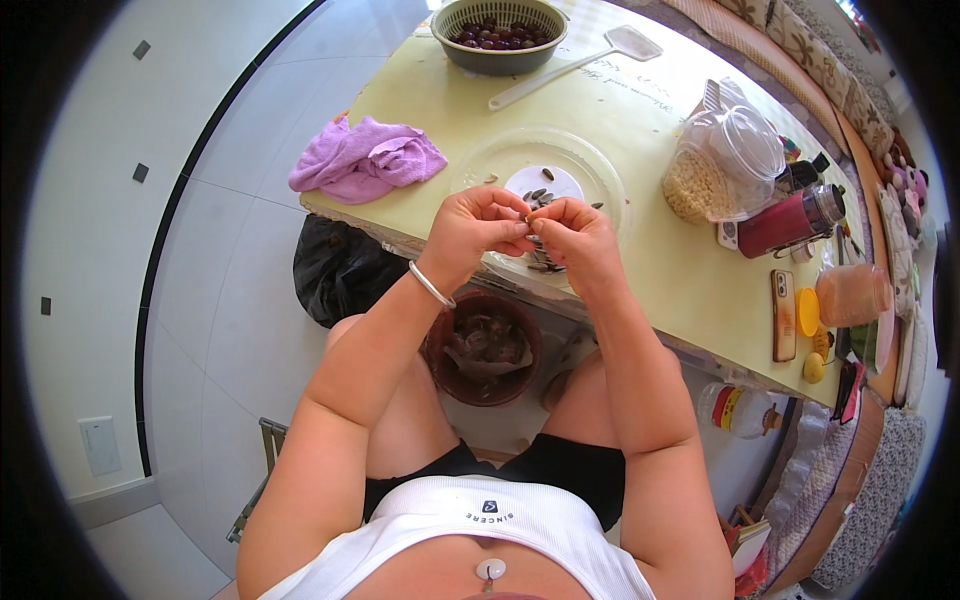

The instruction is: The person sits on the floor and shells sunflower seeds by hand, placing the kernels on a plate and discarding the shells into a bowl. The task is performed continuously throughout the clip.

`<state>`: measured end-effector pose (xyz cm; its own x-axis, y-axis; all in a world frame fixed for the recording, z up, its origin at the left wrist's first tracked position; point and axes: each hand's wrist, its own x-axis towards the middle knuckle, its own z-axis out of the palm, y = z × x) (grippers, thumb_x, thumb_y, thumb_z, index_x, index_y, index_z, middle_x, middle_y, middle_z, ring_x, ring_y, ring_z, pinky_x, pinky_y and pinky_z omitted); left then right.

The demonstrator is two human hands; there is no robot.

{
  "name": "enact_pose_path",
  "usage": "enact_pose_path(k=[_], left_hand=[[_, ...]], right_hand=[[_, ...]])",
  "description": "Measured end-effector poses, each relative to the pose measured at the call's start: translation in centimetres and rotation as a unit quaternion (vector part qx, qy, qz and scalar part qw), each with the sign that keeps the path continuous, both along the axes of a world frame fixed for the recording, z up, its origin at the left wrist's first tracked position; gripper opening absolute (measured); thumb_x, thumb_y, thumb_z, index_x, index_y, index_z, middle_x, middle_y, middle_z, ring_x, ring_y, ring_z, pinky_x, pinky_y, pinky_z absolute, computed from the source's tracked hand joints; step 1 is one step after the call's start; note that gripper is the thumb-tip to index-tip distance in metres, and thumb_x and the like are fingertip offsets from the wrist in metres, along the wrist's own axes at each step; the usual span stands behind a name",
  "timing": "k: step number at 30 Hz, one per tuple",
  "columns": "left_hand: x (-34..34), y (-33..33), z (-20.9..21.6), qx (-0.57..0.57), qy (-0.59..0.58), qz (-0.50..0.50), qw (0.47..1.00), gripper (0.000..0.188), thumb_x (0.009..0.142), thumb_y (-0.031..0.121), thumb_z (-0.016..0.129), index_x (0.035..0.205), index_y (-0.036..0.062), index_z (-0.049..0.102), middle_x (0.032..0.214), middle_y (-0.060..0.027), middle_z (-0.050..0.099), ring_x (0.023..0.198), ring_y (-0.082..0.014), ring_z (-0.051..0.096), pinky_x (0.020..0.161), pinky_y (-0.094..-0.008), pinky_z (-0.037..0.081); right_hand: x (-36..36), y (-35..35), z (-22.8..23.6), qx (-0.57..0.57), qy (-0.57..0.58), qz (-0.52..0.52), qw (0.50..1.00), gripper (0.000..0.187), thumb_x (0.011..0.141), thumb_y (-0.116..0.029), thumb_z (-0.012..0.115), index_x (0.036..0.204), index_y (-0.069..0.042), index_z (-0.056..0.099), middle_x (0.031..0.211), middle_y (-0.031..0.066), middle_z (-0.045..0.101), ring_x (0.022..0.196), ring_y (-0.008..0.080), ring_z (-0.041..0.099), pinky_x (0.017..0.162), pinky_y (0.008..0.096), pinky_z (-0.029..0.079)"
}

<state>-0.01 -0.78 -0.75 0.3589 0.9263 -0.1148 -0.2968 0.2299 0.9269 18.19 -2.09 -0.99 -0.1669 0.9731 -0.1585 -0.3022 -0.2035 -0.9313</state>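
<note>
Over the near edge of the table, my left hand (472, 230) and my right hand (582, 240) meet fingertip to fingertip. Both are closed in a pinch on one small sunflower seed (527, 219), mostly hidden by the fingers. Beneath them lies a clear round plate (608, 168) with a white middle. Several dark, striped sunflower seeds (545, 266) are scattered on it, some partly covered by my hands. A pale kernel or bit (490, 179) sits on the plate's left side. A pale bangle (431, 285) circles my left wrist.
A purple cloth (368, 160) lies left; a colander (500, 62) of dark round fruit and a white spatula (560, 78) are farther back. At right are a clear tub (715, 170), a flask (790, 222) and a phone (783, 315). Below stands a brown bucket (437, 362) beside a black bag (340, 270).
</note>
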Motion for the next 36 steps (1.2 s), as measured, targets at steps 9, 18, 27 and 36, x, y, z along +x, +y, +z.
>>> enact_pose_path(k=[9, 18, 27, 36], left_hand=[[-0.6, 1.0, 0.0, 0.202, 0.222, 0.188, 0.935, 0.007, 0.087, -0.001, 0.065, 0.092, -0.0036, 0.067, 0.076, -0.0101, 0.071, 0.065, -0.0145, 0.07, 0.06, -0.0247, 0.055], [-2.8, 2.7, -0.1, 0.289, 0.366, 0.207, 0.86, 0.011, 0.082, 0.001, 0.068, 0.091, -0.0015, 0.074, 0.075, -0.0131, 0.071, 0.061, -0.0164, 0.068, 0.058, -0.0274, 0.052], [-6.0, -0.4, 5.2, 0.093, 0.288, -0.189, 0.934, 0.007, 0.079, 0.0, 0.072, 0.086, -0.0014, 0.074, 0.071, -0.0037, 0.068, 0.057, -0.0079, 0.06, 0.052, -0.0215, 0.046], [-3.4, -0.2, 2.4, 0.14, 0.319, -0.07, 0.935, 0.01, 0.085, 0.006, 0.071, 0.088, -0.0034, 0.071, 0.072, -0.0011, 0.066, 0.06, -0.0065, 0.058, 0.055, -0.0219, 0.047]], right_hand=[[0.2, 0.1, 0.0, -0.031, 0.05, -0.044, 0.997, 0.006, 0.083, -0.004, 0.067, 0.088, -0.002, 0.065, 0.069, -0.0018, 0.058, 0.055, 0.0036, 0.045, 0.048, 0.0201, 0.031], [-0.6, -2.6, 1.9, 0.034, -0.152, 0.251, 0.955, 0.008, 0.085, -0.002, 0.064, 0.091, 0.0, 0.069, 0.076, 0.0004, 0.067, 0.063, 0.0046, 0.056, 0.054, 0.0201, 0.044], [-1.0, -3.6, 2.9, 0.081, -0.292, 0.406, 0.862, 0.011, 0.08, -0.004, 0.064, 0.089, 0.001, 0.067, 0.076, 0.0097, 0.068, 0.061, 0.0156, 0.067, 0.059, 0.0292, 0.052], [2.1, 1.3, -0.1, 0.217, -0.493, -0.084, 0.838, 0.009, 0.079, -0.008, 0.067, 0.088, -0.008, 0.07, 0.087, 0.0083, 0.067, 0.079, 0.0246, 0.066, 0.069, 0.0365, 0.052]])
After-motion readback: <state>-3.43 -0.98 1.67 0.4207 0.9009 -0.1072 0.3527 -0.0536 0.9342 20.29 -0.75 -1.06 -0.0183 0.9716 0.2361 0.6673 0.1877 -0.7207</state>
